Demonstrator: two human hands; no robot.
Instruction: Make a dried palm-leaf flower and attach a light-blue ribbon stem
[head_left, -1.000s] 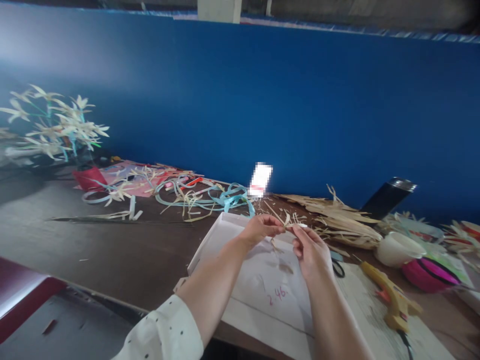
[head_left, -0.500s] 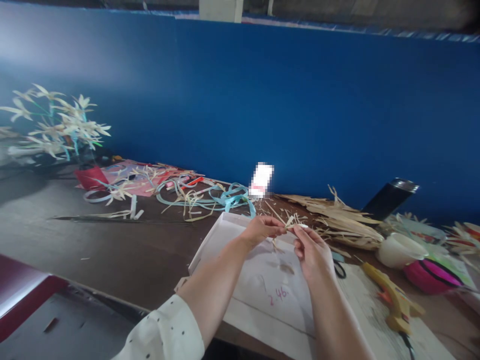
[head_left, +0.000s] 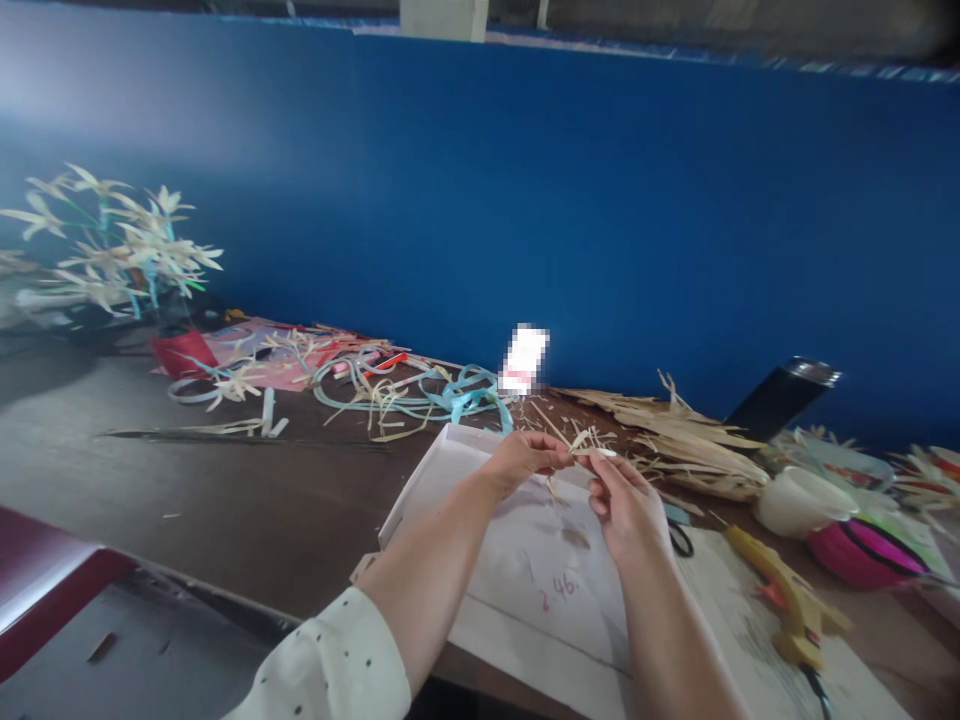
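Both of my hands are raised over a white sheet of card (head_left: 525, 580) on the brown table. My left hand (head_left: 521, 458) is closed in a pinch on one end of a small pale straw piece (head_left: 585, 447). My right hand (head_left: 626, 505) pinches the other end with thumb and forefinger. The straw piece has thin leaf-like strips fanning up between the two hands. A short loose strip hangs below it.
A heap of dried straw (head_left: 682, 440) lies behind my hands. Scissors (head_left: 679, 535), a yellow glue gun (head_left: 784, 600), a white cup (head_left: 795, 500) and a pink spool (head_left: 862, 550) sit at the right. Blue ribbon (head_left: 442, 395) and straw flowers (head_left: 112, 250) lie left. A blue wall (head_left: 525, 200) backs the table.
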